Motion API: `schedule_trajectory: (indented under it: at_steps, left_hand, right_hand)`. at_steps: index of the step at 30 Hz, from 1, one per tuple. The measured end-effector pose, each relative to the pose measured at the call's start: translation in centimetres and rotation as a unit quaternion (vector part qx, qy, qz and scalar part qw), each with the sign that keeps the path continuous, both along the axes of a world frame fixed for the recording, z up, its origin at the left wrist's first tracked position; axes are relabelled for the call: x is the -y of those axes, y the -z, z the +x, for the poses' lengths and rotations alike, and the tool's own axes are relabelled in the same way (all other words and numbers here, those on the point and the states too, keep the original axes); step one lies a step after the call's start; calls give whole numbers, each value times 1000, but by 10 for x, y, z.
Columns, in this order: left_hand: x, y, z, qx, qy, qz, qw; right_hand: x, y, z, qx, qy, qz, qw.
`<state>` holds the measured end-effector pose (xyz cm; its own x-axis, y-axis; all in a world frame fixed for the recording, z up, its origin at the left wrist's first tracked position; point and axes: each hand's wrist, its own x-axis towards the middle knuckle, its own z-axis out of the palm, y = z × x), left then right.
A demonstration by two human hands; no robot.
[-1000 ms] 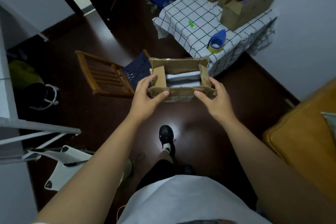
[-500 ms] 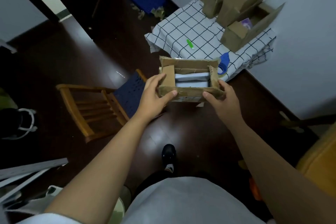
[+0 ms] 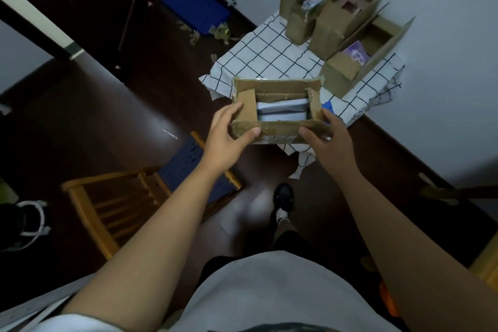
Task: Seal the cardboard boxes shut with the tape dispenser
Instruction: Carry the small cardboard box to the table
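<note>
- Held box point(image 3: 277, 127): brown corrugated cardboard, matt, edges rough & worn; glossy tape strip along far rim.
- Inside it: pale packet point(image 3: 281, 112), looks like smooth paper or plastic, can't tell which.
- Boxes on table point(image 3: 331, 24): same matt brown cardboard, flaps up.
- Tablecloth point(image 3: 269, 56): white cloth w/ black grid, soft, creased at hanging edges.
- Floor point(image 3: 102, 116): dark wood, polished, glossy w/ light reflections.
- Chair point(image 3: 113, 205): varnished yellowish wood frame, navy fabric seat.
- Shoe point(image 3: 283, 195): black, shiny.
- Mat by wall point(image 3: 194, 8): blue ribbed plastic.
- Walls: matt painted.
</note>
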<state>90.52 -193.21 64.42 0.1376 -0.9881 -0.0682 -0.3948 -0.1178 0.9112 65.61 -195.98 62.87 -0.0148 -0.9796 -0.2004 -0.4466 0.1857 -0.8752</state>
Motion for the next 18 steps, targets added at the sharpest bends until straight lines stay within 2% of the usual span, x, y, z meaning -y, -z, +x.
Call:
schedule_trajectory:
  at_steps: [6, 12, 18]
  left_hand:
    - [86, 1, -22, 1, 12, 27, 1000]
    - [156, -7, -34, 24, -18, 40, 999]
    - [210, -28, -25, 36, -20, 22, 999]
  right_hand:
    - [78, 11, -20, 21, 15, 10, 1000]
    - [159, 7, -28, 39, 0, 27, 999]
    - [212, -7, -13, 71, 6, 27, 997]
